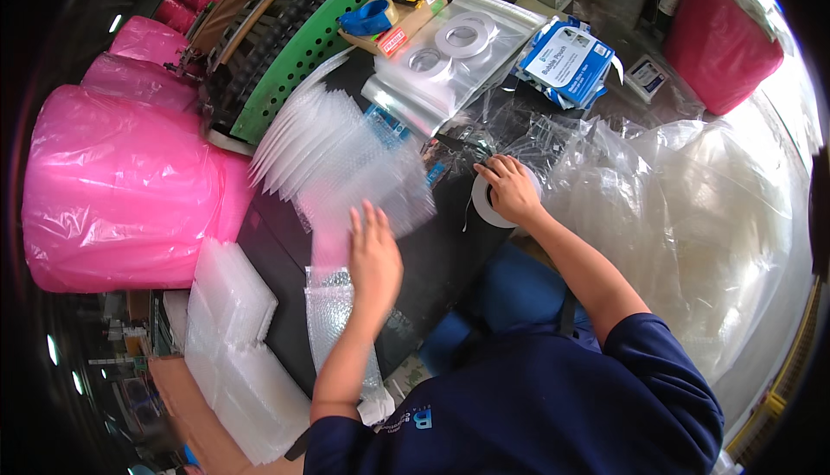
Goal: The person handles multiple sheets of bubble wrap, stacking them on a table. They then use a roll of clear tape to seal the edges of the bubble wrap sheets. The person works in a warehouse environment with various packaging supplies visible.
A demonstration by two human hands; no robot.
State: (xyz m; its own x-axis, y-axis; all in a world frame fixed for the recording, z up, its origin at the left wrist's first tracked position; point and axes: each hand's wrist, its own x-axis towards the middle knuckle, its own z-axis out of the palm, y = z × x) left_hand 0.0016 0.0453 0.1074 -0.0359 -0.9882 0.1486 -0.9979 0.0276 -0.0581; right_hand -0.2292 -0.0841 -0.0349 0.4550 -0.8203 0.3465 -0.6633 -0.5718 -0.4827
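Observation:
My left hand [374, 259] lies with its fingers stretched out at the near edge of clear bubble-wrap sheets. A pinkish strip [328, 242] shows beside its fingertips, slightly blurred. Beyond it, a fanned stack of bubble-wrap pouches [298, 142] spreads over the black table [450, 267]. My right hand [512, 188] has its fingers curled over a roll of white tape [494, 211], which lies flat near the table's right edge. Under my left forearm runs a silvery bubble-wrap piece [327, 324].
More bubble-wrap pouches [229, 293] are stacked at the left, by large pink-wrapped bundles [130, 190]. At the back lie a clear film roll [406, 105], tape rolls [467, 34], a cardboard box [419, 12] and blue-white packs [566, 62]. Clear plastic bags [683, 198] heap up at right.

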